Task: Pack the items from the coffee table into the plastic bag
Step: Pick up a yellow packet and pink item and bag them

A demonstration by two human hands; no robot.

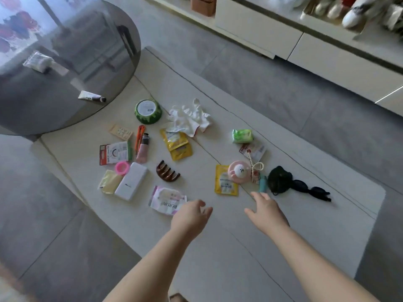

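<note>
The left hand [192, 213] is hovering empty, fingers loosely curled, touching the right edge of the BERLIN packet [166, 200], whose long axis is running left-right. Right of the packet, the right hand [267, 209] is reaching, fingers spread and empty, just below the teal lighter [262, 184].

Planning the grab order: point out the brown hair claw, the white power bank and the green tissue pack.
Brown hair claw [167, 173], head view, on its curved back.
White power bank [131, 181], head view, middle of its top face.
Green tissue pack [242, 136], head view, middle of the wrapper.
</note>
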